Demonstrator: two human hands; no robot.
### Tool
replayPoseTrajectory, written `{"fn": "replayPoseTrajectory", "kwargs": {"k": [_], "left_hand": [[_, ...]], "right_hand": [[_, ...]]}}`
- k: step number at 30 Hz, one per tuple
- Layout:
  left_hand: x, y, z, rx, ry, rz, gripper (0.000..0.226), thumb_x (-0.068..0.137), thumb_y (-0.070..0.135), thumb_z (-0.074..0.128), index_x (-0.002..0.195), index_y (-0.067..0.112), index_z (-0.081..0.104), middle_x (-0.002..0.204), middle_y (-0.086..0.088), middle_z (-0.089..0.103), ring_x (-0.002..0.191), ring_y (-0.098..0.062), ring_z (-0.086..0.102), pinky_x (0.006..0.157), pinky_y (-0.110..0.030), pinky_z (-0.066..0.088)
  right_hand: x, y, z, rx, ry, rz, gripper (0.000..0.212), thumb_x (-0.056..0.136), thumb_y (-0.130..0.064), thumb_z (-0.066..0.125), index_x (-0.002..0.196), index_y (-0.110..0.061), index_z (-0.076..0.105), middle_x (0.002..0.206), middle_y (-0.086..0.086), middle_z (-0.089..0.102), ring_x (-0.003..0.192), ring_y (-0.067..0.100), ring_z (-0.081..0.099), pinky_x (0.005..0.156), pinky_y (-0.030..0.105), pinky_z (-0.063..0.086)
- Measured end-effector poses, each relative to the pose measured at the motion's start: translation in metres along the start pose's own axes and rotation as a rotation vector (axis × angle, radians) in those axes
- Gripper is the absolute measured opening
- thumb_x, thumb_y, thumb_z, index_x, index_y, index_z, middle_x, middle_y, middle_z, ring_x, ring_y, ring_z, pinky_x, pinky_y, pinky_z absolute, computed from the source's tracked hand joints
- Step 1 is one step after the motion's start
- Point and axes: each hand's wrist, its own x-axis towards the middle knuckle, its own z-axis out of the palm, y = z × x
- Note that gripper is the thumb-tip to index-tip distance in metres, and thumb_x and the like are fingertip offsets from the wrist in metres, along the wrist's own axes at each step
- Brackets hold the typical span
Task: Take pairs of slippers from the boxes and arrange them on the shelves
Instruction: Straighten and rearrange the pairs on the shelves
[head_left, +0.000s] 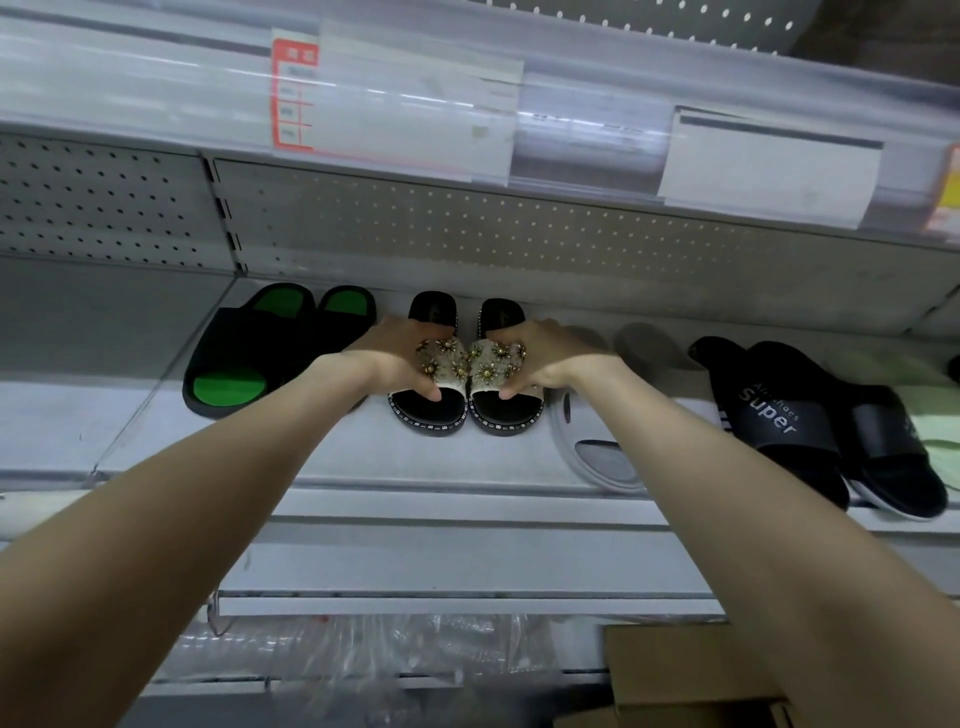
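Observation:
A pair of black-soled slippers with beige straps and gold flower studs stands side by side on the grey shelf, toes toward me. My left hand grips the strap of the left slipper, thumb under its front edge. My right hand grips the strap of the right slipper the same way. Both soles rest on the shelf.
A black and green pair stands to the left. A grey-white pair sits just right, partly under my right arm, then a black "Super" pair. A cardboard box and clear plastic wrap lie below. Price labels hang overhead.

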Motion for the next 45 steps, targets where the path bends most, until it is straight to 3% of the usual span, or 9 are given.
{"fn": "replayPoseTrajectory", "kwargs": {"k": [2, 9, 13, 17, 23, 28, 45], "left_hand": [[-0.002, -0.002, -0.002, -0.046, -0.014, -0.001, 0.087, 0.068, 0.02, 0.082, 0.142, 0.028, 0.037, 0.143, -0.001, 0.046, 0.129, -0.019, 0.045, 0.096, -0.02, 0.037], [-0.006, -0.01, -0.01, -0.031, -0.056, -0.013, 0.084, 0.075, 0.03, 0.077, 0.145, 0.025, 0.032, 0.149, 0.0, 0.036, 0.136, -0.021, 0.035, 0.104, -0.022, 0.029], [-0.002, -0.009, -0.009, 0.0, -0.065, -0.021, 0.083, 0.074, 0.031, 0.077, 0.144, 0.026, 0.032, 0.148, 0.0, 0.038, 0.135, -0.021, 0.037, 0.104, -0.024, 0.03], [0.0, -0.007, -0.006, 0.015, -0.058, -0.005, 0.083, 0.074, 0.027, 0.077, 0.144, 0.023, 0.033, 0.147, -0.001, 0.039, 0.135, -0.021, 0.037, 0.103, -0.022, 0.029], [0.003, -0.01, -0.007, -0.009, -0.046, 0.015, 0.083, 0.072, 0.024, 0.079, 0.143, 0.023, 0.036, 0.145, -0.002, 0.042, 0.132, -0.02, 0.04, 0.093, -0.015, 0.026], [0.007, -0.011, -0.006, -0.025, -0.034, 0.025, 0.083, 0.07, 0.021, 0.08, 0.142, 0.022, 0.038, 0.143, -0.001, 0.045, 0.131, -0.02, 0.041, 0.096, -0.016, 0.027], [0.017, -0.012, -0.005, -0.085, -0.028, 0.039, 0.081, 0.07, 0.015, 0.08, 0.14, 0.019, 0.041, 0.141, -0.001, 0.046, 0.128, -0.018, 0.043, 0.091, -0.011, 0.028]], "right_hand": [[-0.001, -0.001, -0.001, -0.01, 0.0, -0.009, 0.076, 0.071, -0.016, 0.081, 0.139, -0.022, 0.047, 0.137, 0.005, 0.054, 0.125, 0.026, 0.05, 0.098, 0.028, 0.04], [-0.004, 0.003, -0.003, -0.043, 0.005, 0.019, 0.09, 0.071, -0.026, 0.082, 0.147, -0.022, 0.033, 0.149, 0.001, 0.04, 0.134, 0.023, 0.041, 0.095, 0.021, 0.034], [-0.003, 0.002, -0.004, -0.05, -0.012, 0.033, 0.088, 0.073, -0.029, 0.08, 0.147, -0.023, 0.033, 0.147, 0.001, 0.042, 0.132, 0.023, 0.043, 0.09, 0.02, 0.033], [0.0, 0.001, 0.0, -0.042, -0.014, 0.042, 0.088, 0.073, -0.026, 0.08, 0.147, -0.022, 0.033, 0.147, 0.002, 0.043, 0.132, 0.024, 0.044, 0.094, 0.021, 0.035], [0.003, 0.002, 0.001, -0.012, 0.006, 0.048, 0.087, 0.072, -0.024, 0.081, 0.146, -0.024, 0.035, 0.146, 0.002, 0.044, 0.131, 0.024, 0.044, 0.092, 0.02, 0.034], [0.006, 0.003, 0.001, 0.006, 0.006, 0.048, 0.087, 0.072, -0.023, 0.081, 0.146, -0.022, 0.035, 0.145, 0.004, 0.045, 0.131, 0.026, 0.044, 0.099, 0.025, 0.036], [0.013, 0.01, 0.0, -0.01, 0.013, 0.035, 0.087, 0.072, -0.026, 0.081, 0.146, -0.021, 0.035, 0.147, 0.002, 0.042, 0.132, 0.024, 0.043, 0.095, 0.023, 0.035]]}}
